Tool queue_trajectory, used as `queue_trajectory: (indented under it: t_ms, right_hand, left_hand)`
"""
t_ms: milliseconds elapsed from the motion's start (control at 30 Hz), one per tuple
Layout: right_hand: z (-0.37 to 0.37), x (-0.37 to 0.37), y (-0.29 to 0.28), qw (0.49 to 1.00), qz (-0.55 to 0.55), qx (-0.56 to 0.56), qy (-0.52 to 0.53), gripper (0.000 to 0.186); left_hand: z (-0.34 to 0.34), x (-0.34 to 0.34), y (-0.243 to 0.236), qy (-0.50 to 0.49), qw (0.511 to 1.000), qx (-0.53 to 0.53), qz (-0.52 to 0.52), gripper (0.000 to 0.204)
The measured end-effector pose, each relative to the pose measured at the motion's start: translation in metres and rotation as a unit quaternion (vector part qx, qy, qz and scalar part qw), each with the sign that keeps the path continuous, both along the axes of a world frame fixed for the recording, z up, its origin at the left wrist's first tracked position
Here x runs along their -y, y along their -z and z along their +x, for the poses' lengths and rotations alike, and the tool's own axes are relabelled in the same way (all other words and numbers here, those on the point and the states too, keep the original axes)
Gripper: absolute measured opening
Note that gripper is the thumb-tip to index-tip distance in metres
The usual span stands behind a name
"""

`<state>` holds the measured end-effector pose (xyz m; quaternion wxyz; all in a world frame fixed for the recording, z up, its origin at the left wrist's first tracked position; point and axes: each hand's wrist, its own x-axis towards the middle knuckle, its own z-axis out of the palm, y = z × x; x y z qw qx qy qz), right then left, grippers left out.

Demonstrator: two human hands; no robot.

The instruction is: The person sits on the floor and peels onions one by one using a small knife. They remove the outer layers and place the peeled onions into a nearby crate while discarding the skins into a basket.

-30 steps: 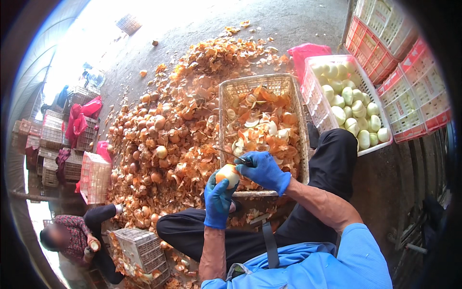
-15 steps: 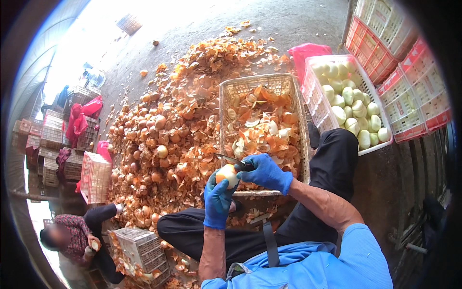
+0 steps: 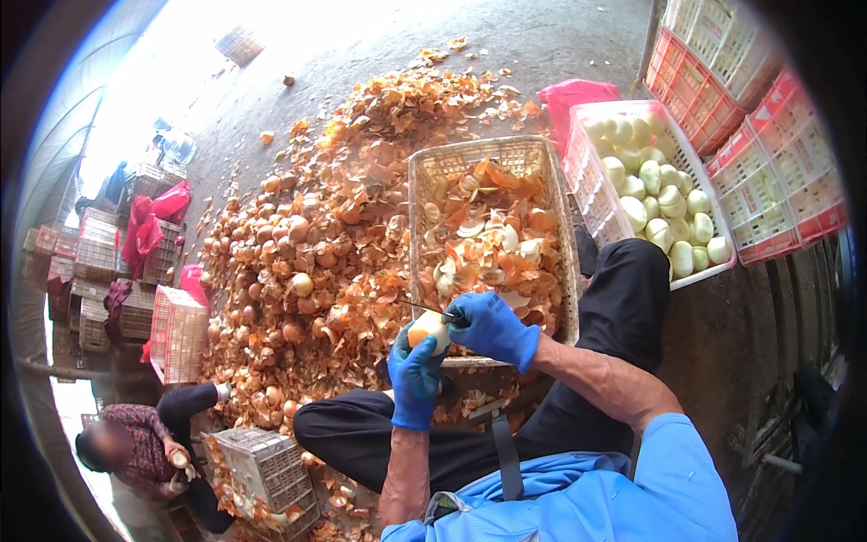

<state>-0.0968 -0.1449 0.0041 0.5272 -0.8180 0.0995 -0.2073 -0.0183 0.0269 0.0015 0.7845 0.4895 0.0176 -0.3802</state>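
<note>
Shifted slightly rightward since the earlier frame, the left hand point(image 3: 415, 384) grips a part-peeled onion point(image 3: 433, 329) beside the peel-filled crate's point(image 3: 452, 163) near-left corner. Its right counterpart, a blue-gloved right hand point(image 3: 495, 331) with small, blurred lettering, clasps a knife point(image 3: 428, 308) against it.

The grey concrete floor point(image 3: 533, 59) here is strewn with litter: left of the blue-gloved fingers point(image 3: 419, 355) spreads a heap of round, brown-skinned onions point(image 3: 299, 230), with papery orange-brown skins point(image 3: 384, 104) reaching well beyond them. A rectangular, pale plastic lattice crate point(image 3: 452, 161) stands just past the fingers; a boxy, whitish plastic crate point(image 3: 271, 462) sits left of and behind them.
</note>
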Motion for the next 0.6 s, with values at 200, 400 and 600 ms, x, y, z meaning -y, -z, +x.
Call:
queue_trajectory:
  t_ms: [200, 400, 600]
  right_hand:
    - [0.002, -0.004, 0.009, 0.999, -0.029, 0.01, 0.031, 0.013]
    - [0.003, -0.005, 0.001, 0.985, 0.15, -0.08, 0.015, 0.015]
    - [0.004, 0.003, -0.01, 0.901, 0.395, -0.175, -0.029, 0.021]
  left_hand:
    - [-0.003, 0.001, 0.003, 0.004, 1.0, 0.0, 0.015, 0.045]
    - [0.006, -0.012, 0.001, 0.034, 0.999, 0.008, -0.006, 0.05]
    - [0.018, -0.025, 0.01, 0.07, 0.995, -0.039, -0.066, 0.045]
